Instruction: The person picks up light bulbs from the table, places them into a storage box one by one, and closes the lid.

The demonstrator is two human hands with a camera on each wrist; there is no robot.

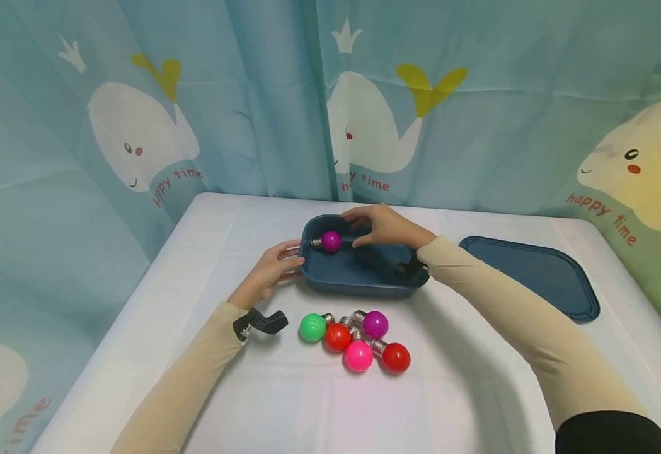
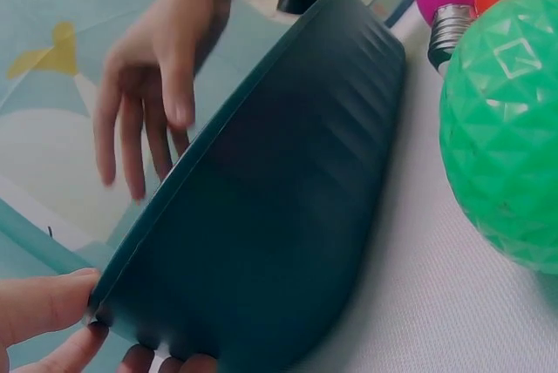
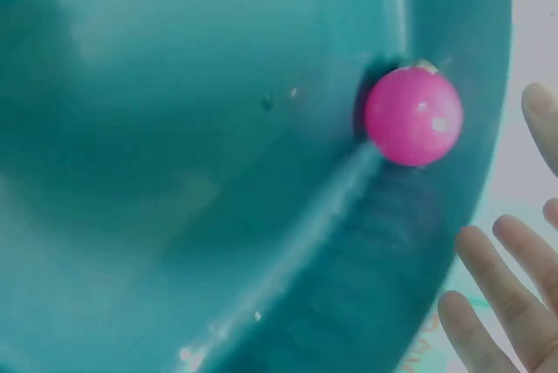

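A dark blue plastic box (image 1: 358, 287) stands on the table, with one purple bulb (image 1: 331, 241) lying inside near its left end; this bulb (image 3: 414, 117) looks pink in the right wrist view. My left hand (image 1: 270, 271) touches the box's left end. In the left wrist view its fingertips rest on the outer wall and the thumb (image 2: 48, 303) is at the rim. Above the box's far side is my right hand (image 1: 384, 226), its fingers loosely spread with nothing between them. Before the box lie a green bulb (image 1: 312, 328), two red ones, a pink one and a purple one.
A dark blue lid (image 1: 534, 277) lies flat on the table at the right. White cloth covers the table (image 1: 239, 403), and a blue curtain (image 1: 268, 126) printed with whales hangs behind it. The loose bulbs sit close together at the box's near side.
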